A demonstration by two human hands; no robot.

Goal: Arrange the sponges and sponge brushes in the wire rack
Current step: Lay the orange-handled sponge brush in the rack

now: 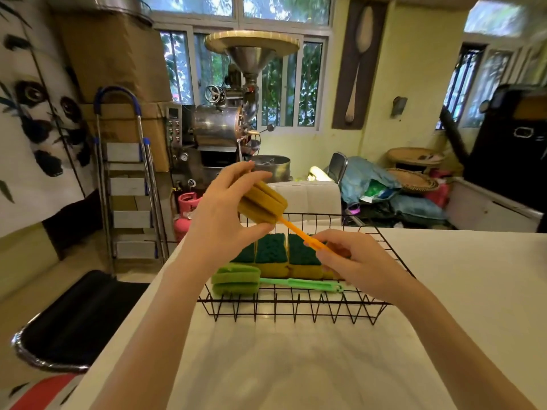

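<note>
A black wire rack stands on the white table. Inside it lie three yellow sponges with green scrub tops side by side, and a green sponge brush along the front with its handle pointing right. Above the rack I hold an orange sponge brush at a slant. My left hand grips its yellow-orange foam head, and my right hand pinches the orange handle lower down to the right.
The white table stretches toward me and to the right of the rack. A black stool stands at the left below the table edge. A stepladder, a pink gas cylinder and a metal machine stand behind.
</note>
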